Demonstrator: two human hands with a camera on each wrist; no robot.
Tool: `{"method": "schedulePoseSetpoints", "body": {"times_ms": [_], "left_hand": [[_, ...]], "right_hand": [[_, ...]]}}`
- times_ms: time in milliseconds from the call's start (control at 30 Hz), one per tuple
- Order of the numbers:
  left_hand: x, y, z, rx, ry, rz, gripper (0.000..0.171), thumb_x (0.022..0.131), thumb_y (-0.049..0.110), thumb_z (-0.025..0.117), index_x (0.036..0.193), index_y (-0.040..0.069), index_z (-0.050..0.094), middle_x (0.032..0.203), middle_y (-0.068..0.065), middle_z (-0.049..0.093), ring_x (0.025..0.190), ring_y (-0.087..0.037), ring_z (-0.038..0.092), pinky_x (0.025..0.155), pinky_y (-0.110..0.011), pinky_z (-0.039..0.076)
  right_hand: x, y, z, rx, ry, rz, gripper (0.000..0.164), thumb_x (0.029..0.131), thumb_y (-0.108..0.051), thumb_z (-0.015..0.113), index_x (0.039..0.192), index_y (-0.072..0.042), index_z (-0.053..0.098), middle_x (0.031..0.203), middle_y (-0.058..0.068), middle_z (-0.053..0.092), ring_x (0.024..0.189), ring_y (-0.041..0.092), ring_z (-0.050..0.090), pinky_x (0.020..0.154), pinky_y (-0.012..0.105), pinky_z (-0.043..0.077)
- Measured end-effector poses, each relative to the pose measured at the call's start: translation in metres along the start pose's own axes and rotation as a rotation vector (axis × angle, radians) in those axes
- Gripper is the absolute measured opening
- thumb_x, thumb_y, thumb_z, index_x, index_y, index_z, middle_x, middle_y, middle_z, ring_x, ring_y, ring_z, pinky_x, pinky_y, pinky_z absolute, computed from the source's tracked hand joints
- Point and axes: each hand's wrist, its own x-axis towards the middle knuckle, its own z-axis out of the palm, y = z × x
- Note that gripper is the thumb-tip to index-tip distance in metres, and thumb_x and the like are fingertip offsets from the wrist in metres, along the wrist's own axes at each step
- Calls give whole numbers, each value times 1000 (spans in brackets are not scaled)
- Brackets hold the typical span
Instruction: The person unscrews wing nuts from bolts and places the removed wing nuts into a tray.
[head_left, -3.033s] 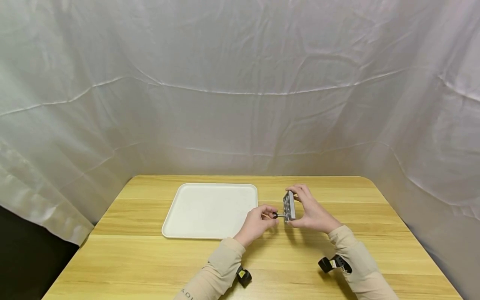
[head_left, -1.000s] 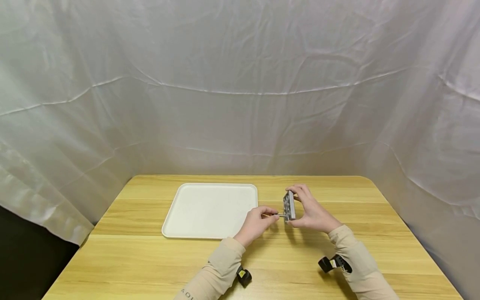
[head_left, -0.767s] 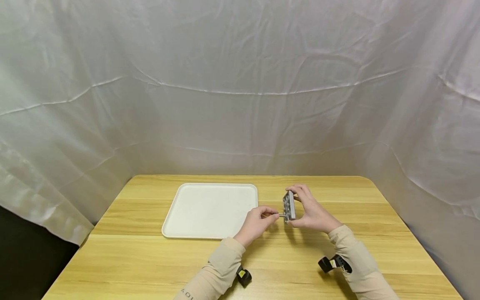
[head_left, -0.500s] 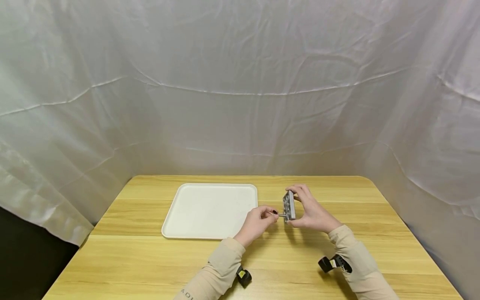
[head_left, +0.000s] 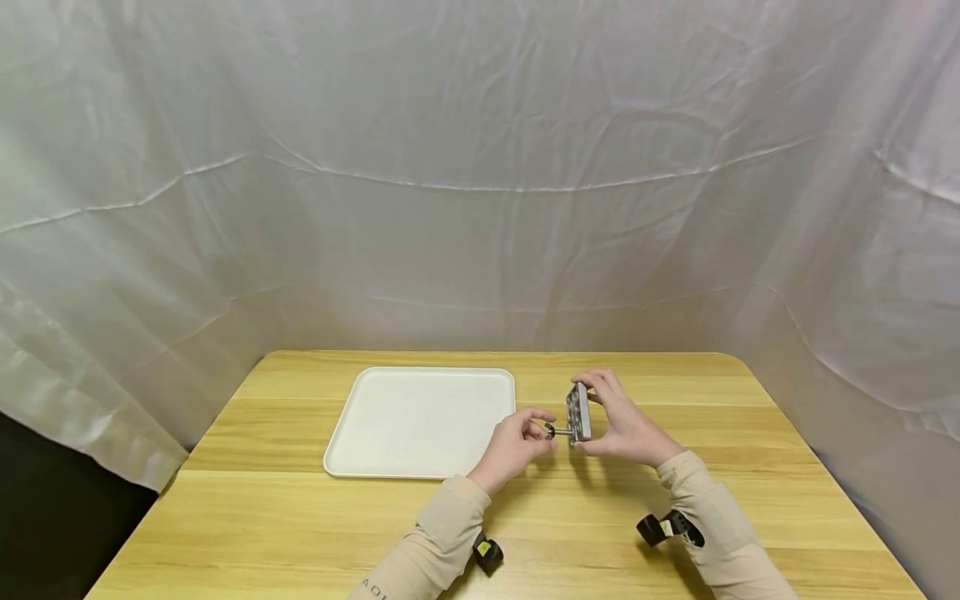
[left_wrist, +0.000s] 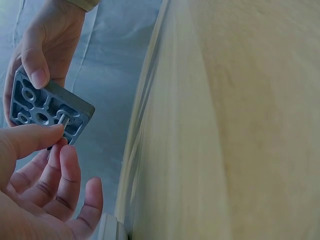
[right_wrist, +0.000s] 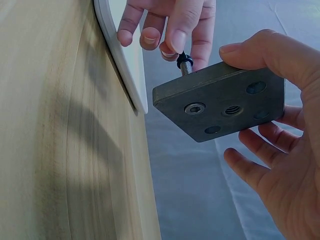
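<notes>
In the head view my right hand (head_left: 630, 429) grips a grey metal plate (head_left: 583, 412) by its edges, on edge above the table. The left wrist view shows the plate's ribbed, hollowed face with several round holes. A threaded screw (right_wrist: 186, 68) stands out from that face; its socket head (right_wrist: 195, 108) sits flush in the flat side. On the screw's free end is a small black cap or nut (right_wrist: 184, 58), its exact kind unclear. My left hand (head_left: 513, 446) pinches this black piece between thumb and fingertips, its other fingers loosely bent.
A white tray (head_left: 423, 421) lies on the wooden table (head_left: 300, 533), left of the plate and partly behind my left hand. Grey-white curtains (head_left: 480, 250) surround the table at the back and sides. Each wrist carries a black camera.
My left fingers and thumb have shifted round the black piece, closing over it and then parting so that it shows again. My right hand and the plate stay in place.
</notes>
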Motion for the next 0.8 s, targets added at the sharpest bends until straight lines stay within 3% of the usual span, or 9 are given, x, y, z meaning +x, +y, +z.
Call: {"method": "schedulePoseSetpoints", "body": {"times_ms": [233, 600, 800], "left_hand": [[0, -1, -1, 12, 2, 11, 32, 83, 6, 73, 114, 2, 66, 84, -4, 67, 69, -6, 56, 65, -20, 48], [-1, -1, 1, -10, 1, -6, 26, 89, 16, 68, 111, 1, 67, 98, -8, 70, 75, -5, 61, 63, -20, 52], [-1, -1, 1, -4, 4, -2, 25, 90, 21, 67, 108, 3, 68, 97, -7, 70, 77, -5, 60, 65, -21, 52]], "right_hand": [[0, -1, 0, -1, 4, -7, 94, 59, 2, 88, 138, -5, 38, 131, 17, 38, 118, 32, 50, 103, 47, 46], [0, -1, -1, -1, 3, -15, 94, 59, -1, 89, 138, -5, 38, 132, 17, 38, 118, 32, 51, 103, 48, 46], [0, 0, -1, -5, 2, -20, 93, 59, 0, 87, 138, -3, 38, 131, 18, 38, 117, 32, 51, 102, 51, 46]]}}
